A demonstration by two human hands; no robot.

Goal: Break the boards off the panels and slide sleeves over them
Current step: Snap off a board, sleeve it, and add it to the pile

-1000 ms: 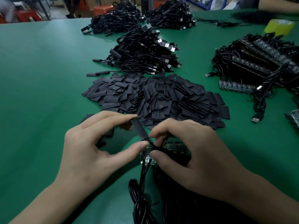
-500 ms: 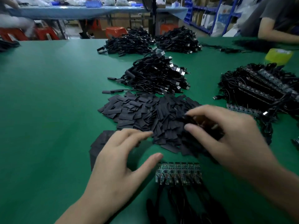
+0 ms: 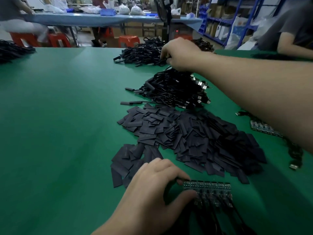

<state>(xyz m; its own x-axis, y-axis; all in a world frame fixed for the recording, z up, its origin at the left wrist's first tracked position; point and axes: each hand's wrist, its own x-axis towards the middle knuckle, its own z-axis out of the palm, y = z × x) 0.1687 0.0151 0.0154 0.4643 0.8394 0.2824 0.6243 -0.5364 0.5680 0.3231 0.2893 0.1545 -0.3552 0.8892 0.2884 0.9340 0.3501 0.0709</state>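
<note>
A panel of small boards (image 3: 209,192) with black cables trailing toward me lies near the table's front edge. My left hand (image 3: 152,189) pinches its left end, fingers on the far edge and thumb on the near edge. Behind it spreads a heap of flat black sleeves (image 3: 186,138). My right hand (image 3: 181,55) is stretched far forward over the nearer pile of finished cables (image 3: 174,89), its curled fingers holding a black cable (image 3: 165,60) at the pile's top.
A second cable pile (image 3: 144,53) lies farther back. Another panel (image 3: 262,128) and loose cables (image 3: 295,153) sit right, partly hidden by my forearm. Another person's arm (image 3: 291,43) rests at the far right. More cables (image 3: 13,50) lie at the far left of the green table (image 3: 59,116).
My right hand left the panel and carried a sleeved cable forward over the sleeve heap to the finished pile. My left hand dropped onto the panel's left end. My view tilted up.
</note>
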